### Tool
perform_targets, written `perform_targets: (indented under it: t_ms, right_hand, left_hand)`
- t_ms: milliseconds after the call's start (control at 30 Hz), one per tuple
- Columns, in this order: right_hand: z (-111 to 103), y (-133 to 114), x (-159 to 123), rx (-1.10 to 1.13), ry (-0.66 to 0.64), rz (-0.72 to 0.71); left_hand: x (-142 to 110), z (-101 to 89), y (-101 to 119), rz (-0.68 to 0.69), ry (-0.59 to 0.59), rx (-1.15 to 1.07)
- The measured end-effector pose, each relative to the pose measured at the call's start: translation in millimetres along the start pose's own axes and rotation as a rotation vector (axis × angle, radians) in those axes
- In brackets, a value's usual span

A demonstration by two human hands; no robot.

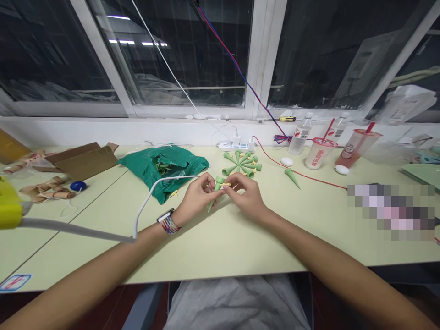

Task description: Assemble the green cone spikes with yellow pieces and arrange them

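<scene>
Over the middle of the desk, my left hand pinches a green plastic watering spike, its narrow end slanting down to the left. My right hand closes its fingertips on a small yellow valve at the side of that spike. Whether the valve is seated in it, I cannot tell. Just beyond my hands, several green spikes with yellow valves lie in a ring, tips inward. One lone spike rests to the right. An open green plastic bag with more green pieces lies left; a yellow valve is beside it.
At the back stand a power strip, a water bottle and drink cups. A red cable crosses the right side. A cardboard box and wooden toys lie left. A grey cable passes above my left forearm.
</scene>
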State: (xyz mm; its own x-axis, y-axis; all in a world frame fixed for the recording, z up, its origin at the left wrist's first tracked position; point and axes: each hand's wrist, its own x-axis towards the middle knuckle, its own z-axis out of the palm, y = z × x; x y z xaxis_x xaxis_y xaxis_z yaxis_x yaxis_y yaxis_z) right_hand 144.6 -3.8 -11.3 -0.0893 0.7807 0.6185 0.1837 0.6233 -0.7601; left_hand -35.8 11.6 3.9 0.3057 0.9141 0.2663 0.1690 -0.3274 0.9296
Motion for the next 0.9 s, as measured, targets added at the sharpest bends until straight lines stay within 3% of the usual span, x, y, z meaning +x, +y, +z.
perform_targets:
  t_ms: [333,533,733,900]
  right_hand:
    - [-5,0,3,-0.086,-0.018,-0.169]
    - [-12,6,7,-0.166,-0.125,-0.331]
    - [-17,11,7,-0.182,-0.217,-0.343]
    - [-16,10,7,-0.176,-0.129,-0.354]
  left_hand:
    - [2,-0.9,-7,0.011,-0.003,-0.023]
    - [1,-1.5,-17,0.033,0.023,-0.033]
    - [-2,-2.3,-10,0.048,-0.028,0.073]
    - [-2,-2.5,-5,0.050,-0.016,0.077]
